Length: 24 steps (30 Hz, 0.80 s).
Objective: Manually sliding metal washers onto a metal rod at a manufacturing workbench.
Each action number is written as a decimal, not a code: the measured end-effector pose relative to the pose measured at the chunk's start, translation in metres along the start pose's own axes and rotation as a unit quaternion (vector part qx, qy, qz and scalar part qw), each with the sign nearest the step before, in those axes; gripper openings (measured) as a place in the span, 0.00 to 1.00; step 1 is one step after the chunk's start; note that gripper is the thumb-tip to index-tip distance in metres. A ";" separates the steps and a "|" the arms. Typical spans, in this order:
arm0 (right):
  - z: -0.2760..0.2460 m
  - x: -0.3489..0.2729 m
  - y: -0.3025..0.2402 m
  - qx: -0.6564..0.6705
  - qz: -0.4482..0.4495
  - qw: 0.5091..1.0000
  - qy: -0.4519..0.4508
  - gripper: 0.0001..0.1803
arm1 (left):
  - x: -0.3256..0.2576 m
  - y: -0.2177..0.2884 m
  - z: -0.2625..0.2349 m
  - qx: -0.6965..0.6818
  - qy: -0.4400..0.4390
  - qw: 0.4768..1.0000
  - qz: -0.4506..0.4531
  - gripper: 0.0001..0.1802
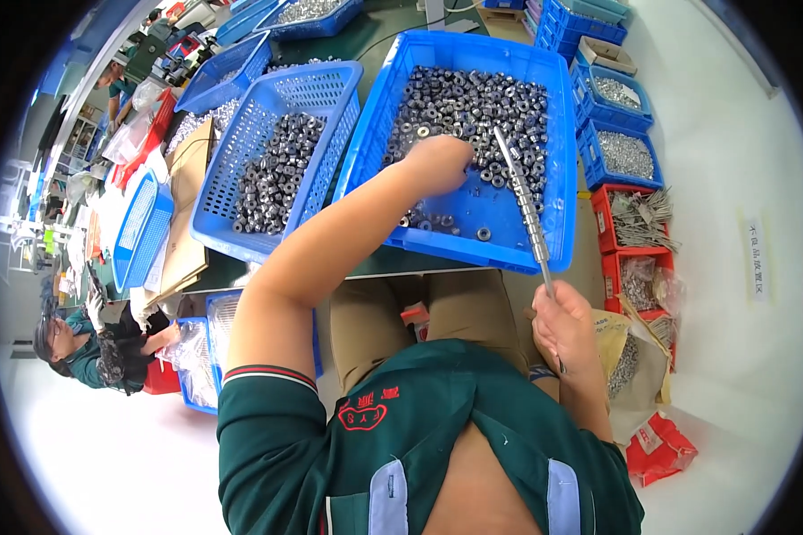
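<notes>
Blue plastic crates crowd a dark green surface [379, 36] in a busy workshop, with a pale floor on both sides.

Directly in front of the person sits a solid-walled blue bin [558, 192], its far half heaped with small dark metal rings [473, 98] and its near half mostly bare, with a few loose rings scattered there. The left hand [437, 160] reaches into this bin with the palm down and the fingers curled into the edge of the heap; whether it pinches a ring I cannot tell, since the fingertips are hidden under the hand.

The right hand [564, 325] is closed around the lower end of a thin metal rod [528, 209], held near the person's lap. The rod slants up and away over the bin's near wall, its tip above the heap. Rings are threaded along much of its length, packed one against another.

Just left of the bin stands a blue mesh basket [241, 160] with a smaller pile of similar rings. To the right, small blue trays [623, 153] hold silvery parts, and red trays [608, 209] sit nearer.

At lower left another person [71, 343] in a green top bends over clear bags.
</notes>
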State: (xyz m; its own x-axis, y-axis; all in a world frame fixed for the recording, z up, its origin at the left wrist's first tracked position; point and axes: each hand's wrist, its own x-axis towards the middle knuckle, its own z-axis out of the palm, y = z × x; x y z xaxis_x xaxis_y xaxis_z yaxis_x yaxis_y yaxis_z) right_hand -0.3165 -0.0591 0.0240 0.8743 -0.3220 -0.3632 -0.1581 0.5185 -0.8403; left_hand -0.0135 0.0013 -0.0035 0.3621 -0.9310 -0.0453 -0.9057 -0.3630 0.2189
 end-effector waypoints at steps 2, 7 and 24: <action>-0.001 0.000 0.000 0.004 -0.008 1.000 -0.002 0.06 | 0.000 -0.005 -0.012 -0.209 -0.007 0.977 -0.048 0.11; -0.005 0.001 -0.001 -0.032 -0.005 0.999 -0.020 0.06 | -0.006 -0.009 -0.040 -0.676 -0.010 0.725 -0.132 0.11; -0.009 0.005 0.002 -0.059 0.003 0.997 -0.051 0.05 | -0.009 -0.008 -0.043 -0.758 -0.070 0.648 -0.026 0.10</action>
State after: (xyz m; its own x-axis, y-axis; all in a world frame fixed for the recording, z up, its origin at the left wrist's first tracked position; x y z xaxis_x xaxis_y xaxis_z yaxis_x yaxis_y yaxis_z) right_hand -0.3168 -0.0673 0.0169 0.9142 -0.2347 -0.3305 -0.2104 0.4221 -0.8818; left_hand -0.0002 0.0144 0.0367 0.2645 -0.9517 -0.1558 0.4030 -0.0377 0.9144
